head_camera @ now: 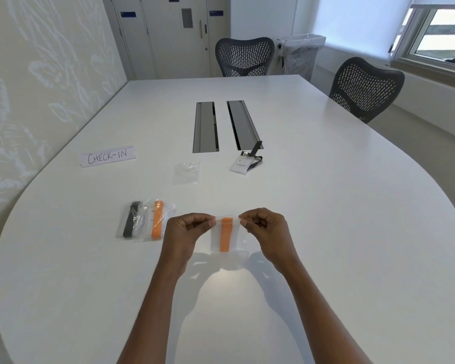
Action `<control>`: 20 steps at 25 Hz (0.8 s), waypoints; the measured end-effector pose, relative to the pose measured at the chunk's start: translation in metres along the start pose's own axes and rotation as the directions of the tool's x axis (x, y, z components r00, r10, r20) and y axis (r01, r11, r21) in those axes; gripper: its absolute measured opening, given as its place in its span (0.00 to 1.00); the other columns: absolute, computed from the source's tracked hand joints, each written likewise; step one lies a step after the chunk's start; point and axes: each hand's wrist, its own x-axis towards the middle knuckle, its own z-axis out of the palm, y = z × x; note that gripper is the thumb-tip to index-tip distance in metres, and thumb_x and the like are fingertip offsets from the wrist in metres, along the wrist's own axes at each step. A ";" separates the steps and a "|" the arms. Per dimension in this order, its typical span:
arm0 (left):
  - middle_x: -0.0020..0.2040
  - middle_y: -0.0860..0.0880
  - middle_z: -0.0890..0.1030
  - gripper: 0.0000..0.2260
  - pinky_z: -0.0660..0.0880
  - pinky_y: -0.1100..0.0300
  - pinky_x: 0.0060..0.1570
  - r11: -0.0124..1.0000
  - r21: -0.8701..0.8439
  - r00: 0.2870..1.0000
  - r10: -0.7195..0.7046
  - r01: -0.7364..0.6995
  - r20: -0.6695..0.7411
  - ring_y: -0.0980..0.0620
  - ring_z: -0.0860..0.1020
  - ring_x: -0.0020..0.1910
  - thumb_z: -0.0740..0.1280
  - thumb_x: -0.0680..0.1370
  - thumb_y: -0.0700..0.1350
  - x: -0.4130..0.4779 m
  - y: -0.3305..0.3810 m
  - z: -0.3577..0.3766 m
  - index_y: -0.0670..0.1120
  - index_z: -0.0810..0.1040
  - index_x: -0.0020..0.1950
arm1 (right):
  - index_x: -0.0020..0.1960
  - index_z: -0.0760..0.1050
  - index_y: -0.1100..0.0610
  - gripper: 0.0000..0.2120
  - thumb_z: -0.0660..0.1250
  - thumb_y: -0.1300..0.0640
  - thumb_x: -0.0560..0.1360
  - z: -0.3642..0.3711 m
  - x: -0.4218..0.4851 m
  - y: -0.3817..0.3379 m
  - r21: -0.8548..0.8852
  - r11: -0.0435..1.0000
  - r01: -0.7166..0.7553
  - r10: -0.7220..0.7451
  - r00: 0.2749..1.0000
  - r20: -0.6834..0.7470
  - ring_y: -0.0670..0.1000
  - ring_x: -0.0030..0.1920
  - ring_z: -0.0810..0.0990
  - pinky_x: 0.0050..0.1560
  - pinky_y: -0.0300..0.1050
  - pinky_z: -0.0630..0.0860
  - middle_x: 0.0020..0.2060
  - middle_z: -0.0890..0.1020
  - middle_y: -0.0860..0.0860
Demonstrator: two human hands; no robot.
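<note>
Head view: pinching a small clear bag point(238, 237) by its two top corners, thumb and forefinger of the left hand point(187, 229) closed on the left corner, thumb and forefinger of the right hand point(265, 229) closed on the right one, remaining fingers of both curled in toward the palms. Stretched flat between the two sets of fingertips and hanging down from them toward the white table point(326, 219); contact of the lower edge with the tabletop not clear. Thin, see-through, nearly colourless against the white surface, with a faint sheen. Inside, midway between the fingertips, an orange strap point(226, 235): upright, flat, folded over at the top, reaching almost to the bottom of the bag. Just left of the left knuckles, lying on the table, a second bag with an orange strap point(157, 223), and overlapping its far left side a bag with a black strap point(130, 219), both crinkled. Beyond the fingers, well apart, an empty clear bag point(186, 173); beyond and slightly right, a white name badge point(239, 167) on a dark lanyard. Far off to the left of the fingers, a paper sign point(107, 155) hand-lettered CHECK-IN. Further out still, two long grey cable hatches point(205, 126) set in the tabletop, then two dark mesh chairs point(244, 56) at the far edge.
</note>
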 end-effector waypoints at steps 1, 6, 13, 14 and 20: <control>0.44 0.47 0.89 0.05 0.79 0.66 0.49 1.000 0.019 1.000 0.009 -0.010 0.019 0.57 0.84 0.41 0.77 0.74 0.35 0.000 0.002 -0.002 0.43 0.89 0.47 | 0.50 0.87 0.57 0.06 0.74 0.66 0.77 -0.003 0.001 -0.002 0.000 1.000 0.001 -0.001 1.000 0.021 0.49 0.44 0.85 0.49 0.42 0.81 0.45 0.88 0.51; 0.47 0.46 0.89 0.07 0.79 0.65 0.51 0.997 0.069 0.994 0.034 -0.042 0.105 0.55 0.85 0.44 0.77 0.75 0.35 0.000 0.006 -0.011 0.44 0.89 0.51 | 0.54 0.87 0.58 0.10 0.70 0.69 0.79 -0.016 0.006 -0.007 -0.021 1.000 0.011 -0.009 0.993 0.120 0.45 0.41 0.82 0.48 0.35 0.78 0.42 0.86 0.49; 0.45 0.48 0.89 0.11 0.78 0.59 0.60 0.987 0.139 0.993 0.060 -0.074 0.105 0.52 0.84 0.49 0.79 0.74 0.42 0.002 0.002 -0.015 0.52 0.89 0.55 | 0.55 0.84 0.57 0.07 0.74 0.64 0.79 -0.025 0.009 -0.008 0.016 1.000 -0.011 0.008 0.986 0.166 0.47 0.45 0.84 0.53 0.38 0.79 0.44 0.87 0.56; 0.45 0.47 0.88 0.10 0.78 0.58 0.59 0.991 0.119 0.994 0.053 -0.064 0.091 0.53 0.84 0.48 0.79 0.74 0.41 0.002 0.001 -0.015 0.52 0.89 0.54 | 0.55 0.84 0.57 0.07 0.74 0.64 0.78 -0.026 0.009 -0.008 0.011 1.000 -0.013 0.011 0.986 0.169 0.48 0.46 0.84 0.54 0.38 0.80 0.44 0.87 0.56; 0.44 0.48 0.88 0.07 0.78 0.59 0.54 0.994 0.099 0.999 0.037 -0.040 0.034 0.55 0.84 0.46 0.76 0.76 0.35 0.005 -0.003 -0.007 0.46 0.86 0.50 | 0.55 0.83 0.56 0.07 0.75 0.64 0.77 -0.024 0.011 -0.008 -0.021 0.999 -0.028 0.031 0.987 0.158 0.49 0.45 0.85 0.55 0.43 0.80 0.44 0.88 0.56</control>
